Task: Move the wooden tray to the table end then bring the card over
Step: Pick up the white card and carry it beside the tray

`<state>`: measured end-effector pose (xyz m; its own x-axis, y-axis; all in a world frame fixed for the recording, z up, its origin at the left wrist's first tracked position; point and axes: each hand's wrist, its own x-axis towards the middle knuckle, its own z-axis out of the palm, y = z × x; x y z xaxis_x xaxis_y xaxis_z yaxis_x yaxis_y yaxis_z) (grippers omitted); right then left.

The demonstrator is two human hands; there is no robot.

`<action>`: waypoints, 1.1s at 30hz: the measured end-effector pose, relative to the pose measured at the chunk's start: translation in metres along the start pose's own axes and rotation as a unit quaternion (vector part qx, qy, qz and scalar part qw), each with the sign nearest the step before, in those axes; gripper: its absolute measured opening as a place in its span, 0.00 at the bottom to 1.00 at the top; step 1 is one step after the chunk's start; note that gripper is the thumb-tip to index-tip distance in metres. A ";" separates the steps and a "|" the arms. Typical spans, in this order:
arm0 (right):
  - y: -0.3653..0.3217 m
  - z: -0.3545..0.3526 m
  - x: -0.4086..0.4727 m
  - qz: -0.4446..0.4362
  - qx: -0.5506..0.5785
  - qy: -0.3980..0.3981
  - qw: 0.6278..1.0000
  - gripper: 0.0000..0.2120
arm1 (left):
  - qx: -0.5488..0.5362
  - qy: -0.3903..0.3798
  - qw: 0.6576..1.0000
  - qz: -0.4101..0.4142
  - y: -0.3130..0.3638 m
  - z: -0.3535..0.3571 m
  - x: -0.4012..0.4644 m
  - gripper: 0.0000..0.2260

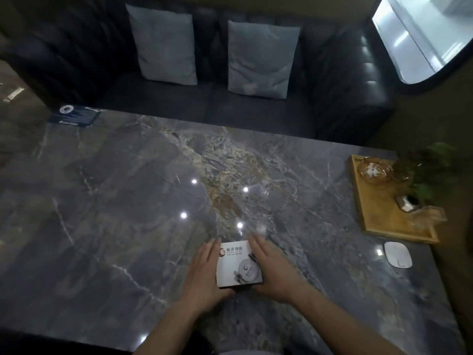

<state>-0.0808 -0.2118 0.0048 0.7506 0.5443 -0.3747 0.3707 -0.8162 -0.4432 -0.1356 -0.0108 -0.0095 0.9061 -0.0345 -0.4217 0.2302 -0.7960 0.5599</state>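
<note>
Near the table's [102, 201] near edge, the left hand [202, 275] and right hand [271, 272] press flat against the two sides of a white card [239, 265], holding it between them with fingers straight. Wide bare marble lies to the left and beyond. At the right end sits the wooden tray [378, 216], its far-right corner hidden by a blurred plant [430, 170]; a white coaster [398, 254] lies just nearer. A dark leaflet [76, 116] rests at the far-left corner, a sofa [230, 106] behind.
</note>
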 end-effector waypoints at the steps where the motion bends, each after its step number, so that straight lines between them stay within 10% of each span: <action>1: -0.001 0.000 0.003 -0.001 -0.005 -0.001 1.000 0.52 | -0.012 -0.005 1.000 -0.001 -0.001 -0.002 0.000 0.61; 18: -0.006 0.007 0.015 0.048 0.045 -0.021 0.998 0.51 | -0.086 -0.001 0.996 0.004 -0.008 -0.006 0.007 0.57; 24: -0.004 0.012 0.016 0.049 0.048 -0.004 0.998 0.50 | -0.123 0.039 0.991 0.039 0.002 -0.014 0.003 0.38; 33: -0.007 0.002 0.012 0.019 0.122 0.058 0.991 0.46 | -0.196 0.028 0.979 0.039 -0.002 -0.016 0.005 0.53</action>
<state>-0.0754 -0.1994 0.0023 0.8245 0.4766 -0.3051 0.2081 -0.7568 -0.6196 -0.1260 0.0009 -0.0013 0.9417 -0.0435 -0.3338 0.2690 -0.4989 0.8239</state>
